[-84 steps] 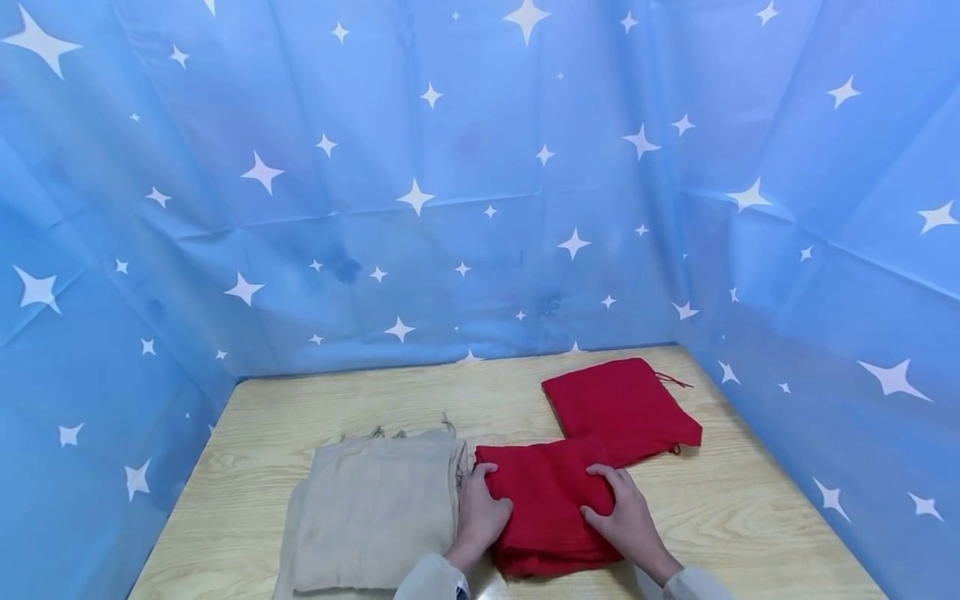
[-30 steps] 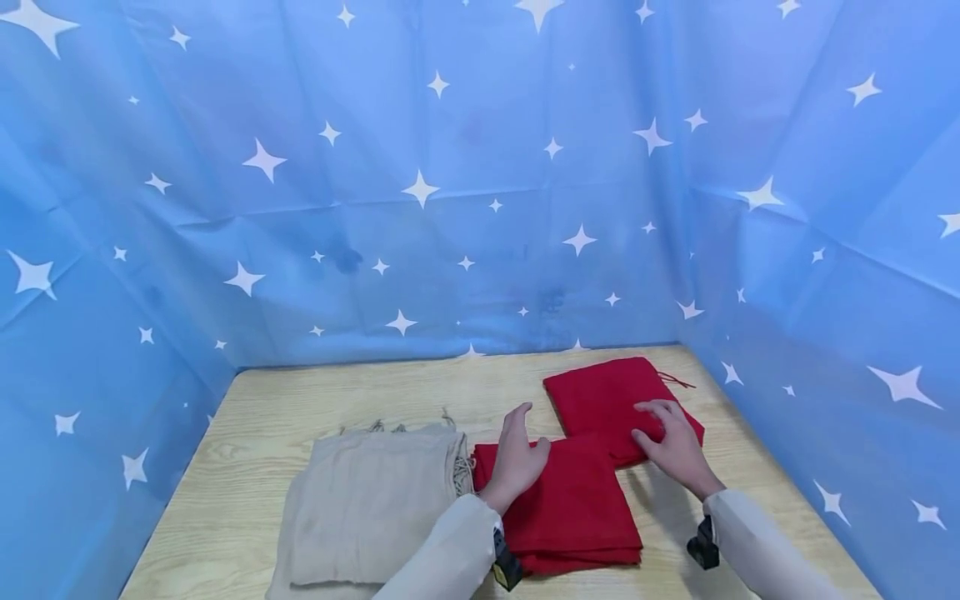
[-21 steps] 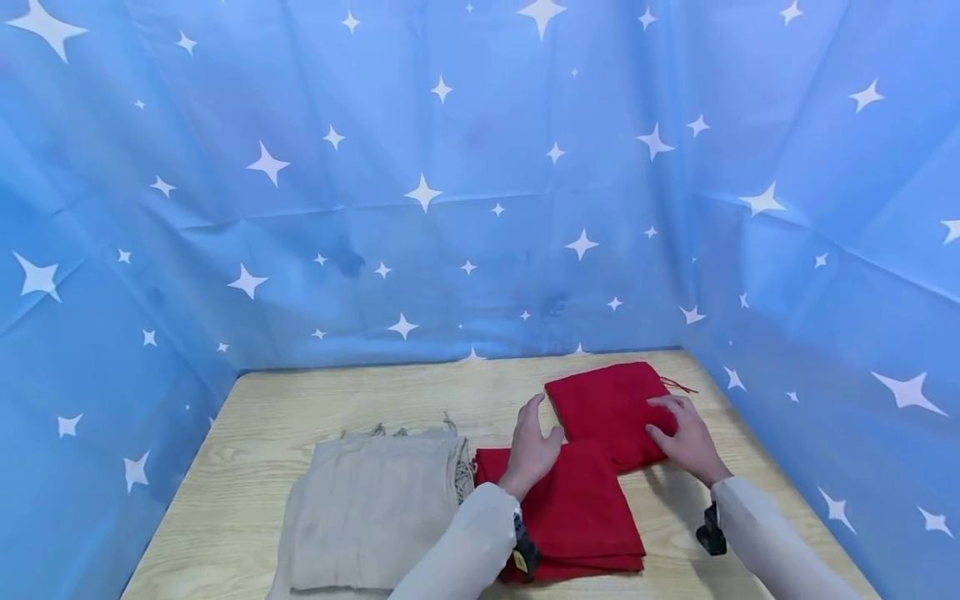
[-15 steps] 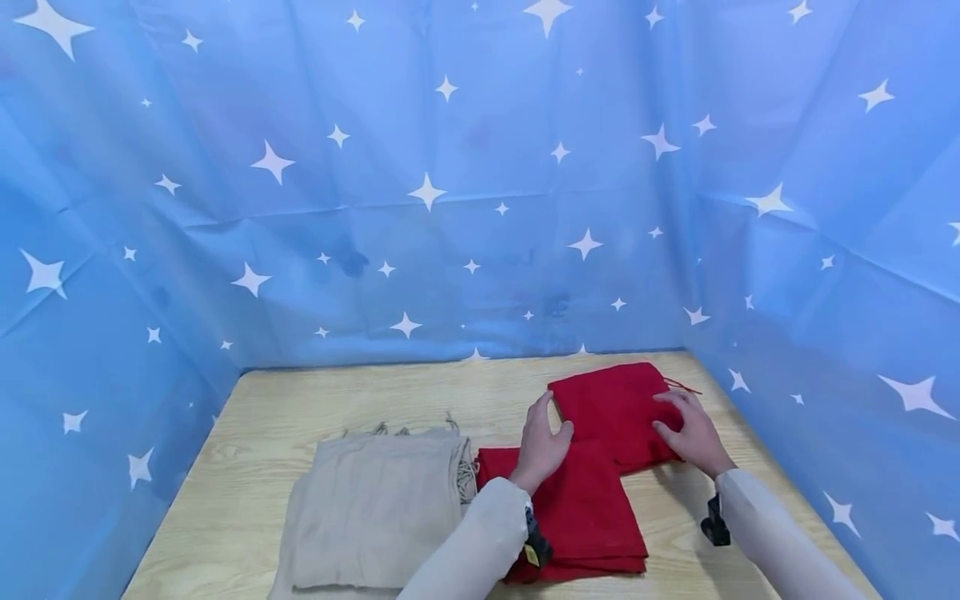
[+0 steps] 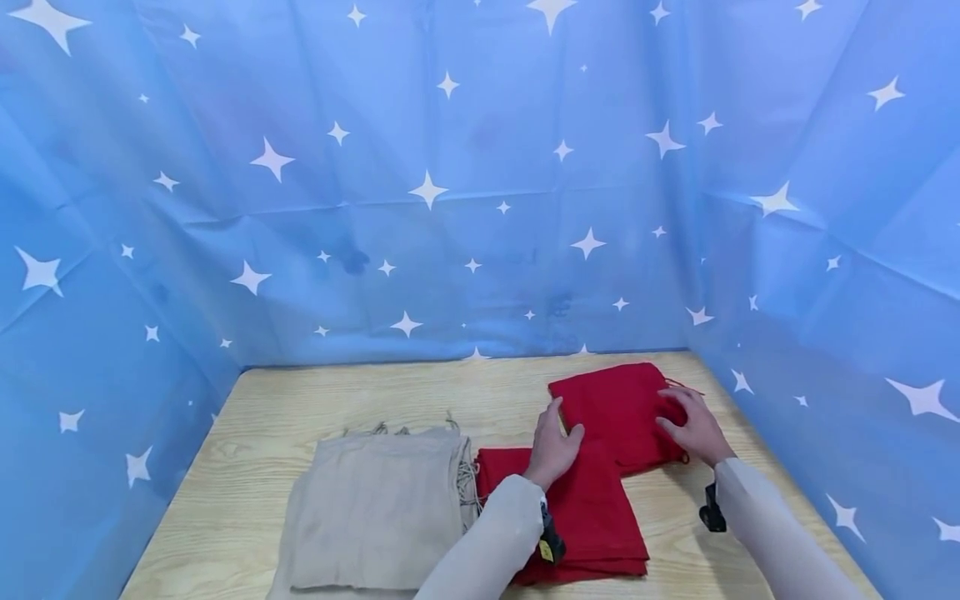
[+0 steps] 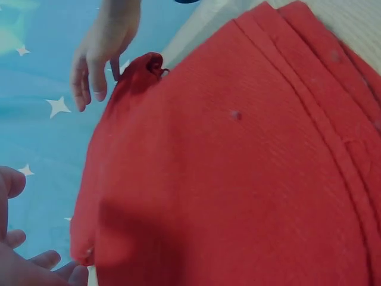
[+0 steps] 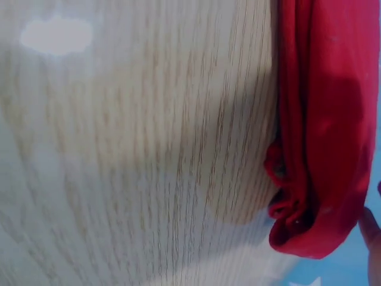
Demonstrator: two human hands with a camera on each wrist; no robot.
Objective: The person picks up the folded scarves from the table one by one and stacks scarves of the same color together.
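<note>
A red drawstring bag (image 5: 615,408) lies flat at the back right, a thin cord trailing from its far right corner. Its near left part overlaps a stack of folded red bags (image 5: 600,512) in front. Over that stack, my left hand (image 5: 555,446) has its fingers spread and fingertips at the back bag's left edge. My right hand (image 5: 696,425) is at the opposite edge, fingers loosely bent, nothing pinched between them. In the right wrist view, a fingertip (image 7: 370,225) is right at the red cloth's gathered end.
Left of the red stack sits a pile of beige drawstring bags (image 5: 378,512), its cords hanging along the right and back sides. Everything lies on a wood-grain table (image 5: 277,417). Blue star-printed curtains (image 5: 465,208) enclose the back and both sides.
Both hands have left the sides of the front red stack and moved up and right to the back red bag. Over the last half second they shift slightly right. The bags stay put.
</note>
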